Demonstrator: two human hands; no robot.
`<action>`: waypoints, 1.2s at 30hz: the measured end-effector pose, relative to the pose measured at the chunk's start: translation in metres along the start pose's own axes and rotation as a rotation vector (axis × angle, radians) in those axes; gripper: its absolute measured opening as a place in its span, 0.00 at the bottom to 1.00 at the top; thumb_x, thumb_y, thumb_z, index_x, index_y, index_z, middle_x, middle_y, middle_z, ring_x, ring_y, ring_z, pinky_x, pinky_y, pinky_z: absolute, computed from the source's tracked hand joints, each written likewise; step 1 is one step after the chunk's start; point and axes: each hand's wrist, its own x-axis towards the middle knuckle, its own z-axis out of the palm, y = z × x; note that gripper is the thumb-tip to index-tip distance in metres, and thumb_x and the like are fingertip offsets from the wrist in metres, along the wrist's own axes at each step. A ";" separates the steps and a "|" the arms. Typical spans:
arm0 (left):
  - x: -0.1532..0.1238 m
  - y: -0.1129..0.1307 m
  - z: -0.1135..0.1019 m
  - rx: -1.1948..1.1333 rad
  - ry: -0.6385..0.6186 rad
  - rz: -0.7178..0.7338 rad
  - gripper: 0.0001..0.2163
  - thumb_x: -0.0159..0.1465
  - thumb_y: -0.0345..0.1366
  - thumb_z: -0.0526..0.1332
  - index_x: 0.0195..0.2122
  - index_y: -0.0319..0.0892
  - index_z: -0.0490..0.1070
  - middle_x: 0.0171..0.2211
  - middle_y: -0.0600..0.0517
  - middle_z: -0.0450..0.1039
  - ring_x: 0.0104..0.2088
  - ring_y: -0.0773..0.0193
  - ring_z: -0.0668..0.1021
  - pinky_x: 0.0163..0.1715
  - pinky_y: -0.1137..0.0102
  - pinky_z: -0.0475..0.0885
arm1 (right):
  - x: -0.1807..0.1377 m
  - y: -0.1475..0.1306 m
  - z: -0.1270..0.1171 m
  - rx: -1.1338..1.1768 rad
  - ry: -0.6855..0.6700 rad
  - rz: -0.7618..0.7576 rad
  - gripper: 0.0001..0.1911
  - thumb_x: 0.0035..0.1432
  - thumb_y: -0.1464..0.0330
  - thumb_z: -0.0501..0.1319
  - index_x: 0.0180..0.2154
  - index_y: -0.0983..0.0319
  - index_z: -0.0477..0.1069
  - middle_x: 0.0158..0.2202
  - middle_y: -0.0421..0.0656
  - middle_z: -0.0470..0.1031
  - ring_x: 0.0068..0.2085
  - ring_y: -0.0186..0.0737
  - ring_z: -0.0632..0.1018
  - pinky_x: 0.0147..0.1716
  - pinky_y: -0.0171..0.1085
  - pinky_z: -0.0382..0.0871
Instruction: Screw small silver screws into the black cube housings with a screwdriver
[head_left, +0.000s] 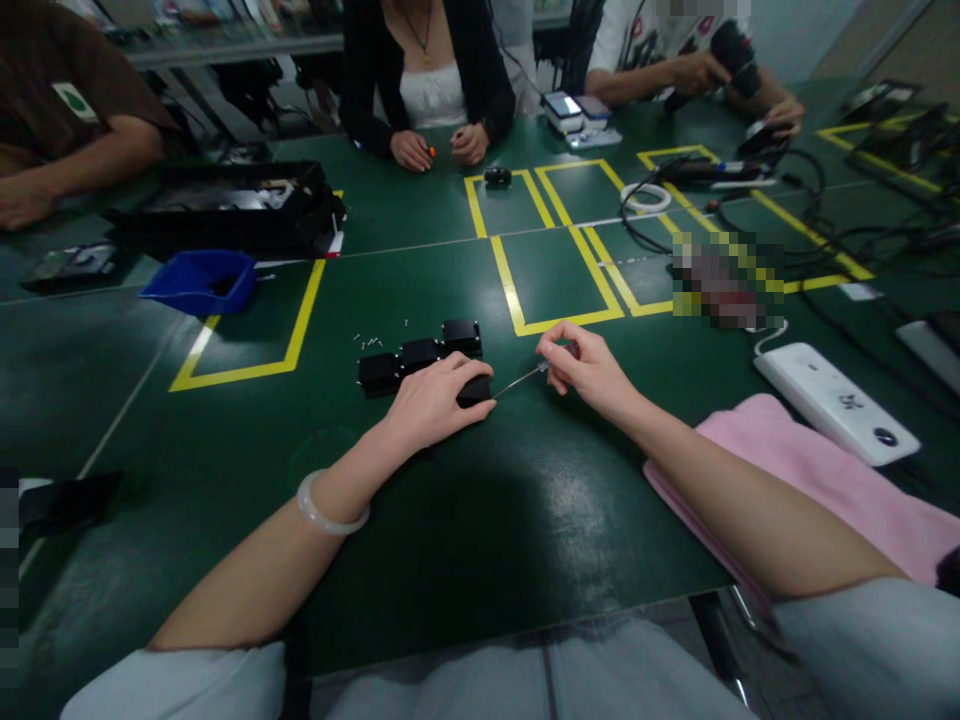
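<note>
My left hand (439, 398) is closed around a small black box-shaped part (474, 390), pressing it on the green table. In my right hand (581, 362) is a thin screwdriver (521, 379), pinched by its handle. Its shaft slants down to the left, and the tip is at the right side of the part; whether it touches a screw is too small to tell. Beyond my left hand stand more black box-shaped parts: one at the left (379, 372), one in the middle (420, 354) and one behind (461, 337). Several tiny screws (369, 342) lie scattered near them.
A blue tray (201, 282) sits at left before a black bin (232, 210). To the right are a white power strip (836, 400), pink cloth (795, 470) and black cables (825, 240). Yellow tape (574, 325) marks the green table. Other people sit across, one holding a dark tool (735, 58).
</note>
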 end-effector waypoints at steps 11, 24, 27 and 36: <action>0.000 0.005 -0.003 0.025 -0.015 -0.028 0.20 0.66 0.50 0.58 0.56 0.50 0.70 0.54 0.51 0.71 0.47 0.53 0.78 0.37 0.64 0.73 | 0.002 0.004 -0.001 0.064 -0.016 0.007 0.10 0.61 0.61 0.62 0.36 0.60 0.66 0.14 0.27 0.60 0.14 0.28 0.65 0.17 0.31 0.56; -0.003 0.004 0.001 -0.014 0.025 -0.034 0.19 0.66 0.50 0.58 0.56 0.50 0.70 0.53 0.51 0.72 0.48 0.54 0.77 0.40 0.63 0.73 | 0.002 0.001 -0.001 0.042 -0.047 -0.004 0.13 0.61 0.59 0.64 0.38 0.59 0.64 0.16 0.29 0.66 0.16 0.29 0.68 0.18 0.31 0.58; -0.004 0.004 0.001 -0.022 0.020 -0.034 0.20 0.67 0.50 0.58 0.56 0.50 0.70 0.53 0.51 0.72 0.48 0.54 0.77 0.40 0.63 0.73 | 0.001 0.002 -0.001 0.035 -0.032 -0.005 0.13 0.62 0.58 0.62 0.36 0.60 0.65 0.14 0.28 0.62 0.15 0.28 0.66 0.17 0.31 0.57; -0.004 0.002 0.002 -0.018 0.020 -0.029 0.20 0.66 0.50 0.57 0.56 0.50 0.69 0.53 0.50 0.72 0.49 0.54 0.77 0.40 0.64 0.73 | 0.000 -0.001 0.000 0.011 -0.031 -0.013 0.10 0.62 0.61 0.62 0.38 0.59 0.65 0.17 0.30 0.65 0.17 0.28 0.67 0.17 0.31 0.59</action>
